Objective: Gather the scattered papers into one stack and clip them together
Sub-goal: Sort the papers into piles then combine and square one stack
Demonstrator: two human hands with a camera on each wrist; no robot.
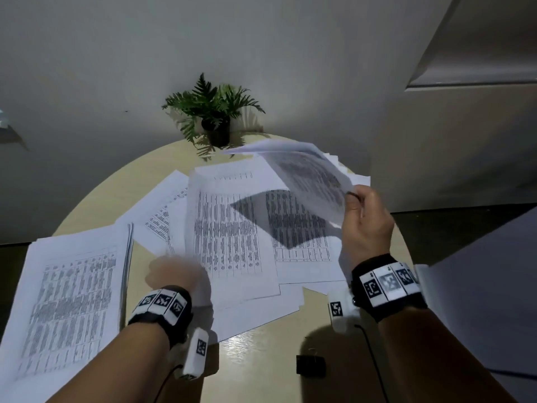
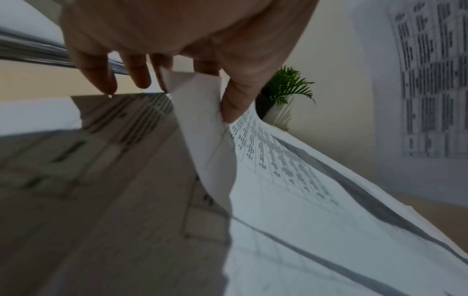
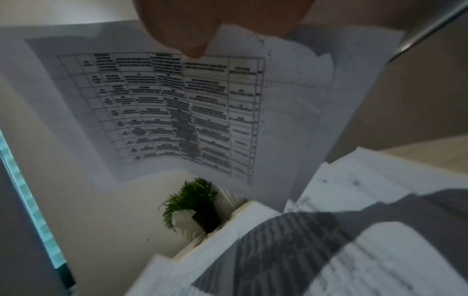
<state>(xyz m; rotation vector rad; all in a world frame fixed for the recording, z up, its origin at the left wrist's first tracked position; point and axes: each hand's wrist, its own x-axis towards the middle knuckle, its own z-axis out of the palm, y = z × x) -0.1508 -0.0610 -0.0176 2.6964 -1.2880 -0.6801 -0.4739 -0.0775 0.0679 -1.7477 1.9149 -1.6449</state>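
Note:
Printed sheets [image 1: 232, 228] lie fanned across the round table [image 1: 255, 353]. A squared stack [image 1: 69, 301] sits at the near left. My right hand [image 1: 355, 199] pinches a few sheets [image 1: 308, 175] by their edge and holds them lifted above the pile; in the right wrist view those lifted sheets [image 3: 177, 112] hang below my thumb. My left hand [image 1: 174, 274], blurred, pinches the curled corner of a sheet [image 2: 202, 124] between thumb and fingers at the pile's near left edge. A black binder clip [image 1: 310, 365] lies on the table near me, between my forearms.
A small potted fern [image 1: 213, 114] stands at the table's far edge against the wall. A grey cabinet or door panel [image 1: 465, 141] rises on the right. A white surface [image 1: 494, 301] juts in at the right beside my right forearm.

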